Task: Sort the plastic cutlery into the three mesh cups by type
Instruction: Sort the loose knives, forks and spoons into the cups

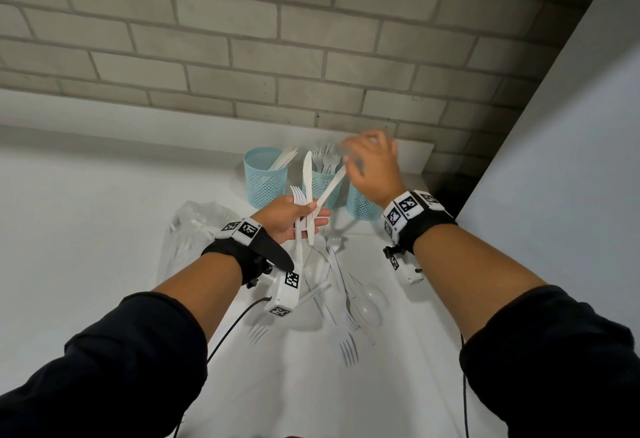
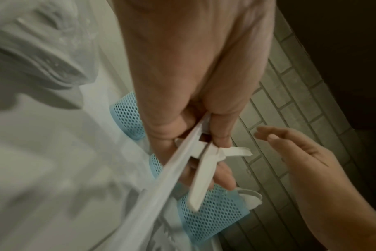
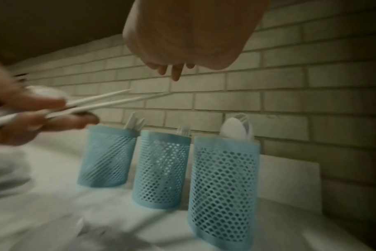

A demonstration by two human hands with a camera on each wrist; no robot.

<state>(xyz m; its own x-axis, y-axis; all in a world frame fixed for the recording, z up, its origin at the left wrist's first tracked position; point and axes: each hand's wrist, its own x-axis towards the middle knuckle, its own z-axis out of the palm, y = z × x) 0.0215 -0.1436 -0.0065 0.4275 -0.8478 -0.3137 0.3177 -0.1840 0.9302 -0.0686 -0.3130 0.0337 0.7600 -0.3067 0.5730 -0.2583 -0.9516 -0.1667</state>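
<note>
Both hands are up over the counter (image 1: 104, 229). We find the left hand (image 1: 287, 221) curled round a mixed bundle (image 1: 308, 202) of two knives and a fork, fanned and crossing. Our right hand (image 1: 372, 167) hangs relaxed and empty above the three mesh cups (image 3: 162, 168), near the knife tips. More cutlery (image 1: 343, 302) lies loose on the counter. Risks, in our judgement: the crossed pieces could snag when one is pulled, spilling the rest; a knife could land among the forks.

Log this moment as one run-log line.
left hand: grips knives and fork | right hand: open, empty, above cups | left cup: knives | middle cup: forks | right cup: spoons | loose cutlery remains
</note>
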